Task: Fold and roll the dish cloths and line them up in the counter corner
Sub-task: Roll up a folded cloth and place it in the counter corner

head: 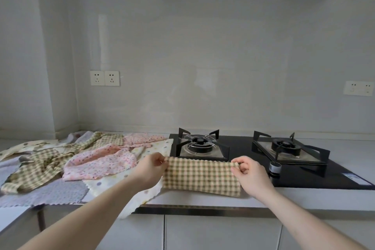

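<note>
A green-and-cream checked dish cloth (200, 176) is held up in front of the hob, folded over into a wide strip that hangs toward the counter's front edge. My left hand (151, 168) pinches its top left corner and my right hand (250, 175) pinches its top right corner. Left of it, several unfolded cloths lie in a loose heap: a pink dotted cloth (99, 163), another checked cloth (36, 170), a lilac cloth (52, 193) and a cream dotted cloth (119, 182) that hangs over the counter edge.
A black gas hob (241, 148) with two burners fills the counter's right half, and a small dark knob (275, 167) stands beside my right hand. The counter corner (67, 133) is at the far left, below two wall sockets (104, 78). White cabinet doors are beneath.
</note>
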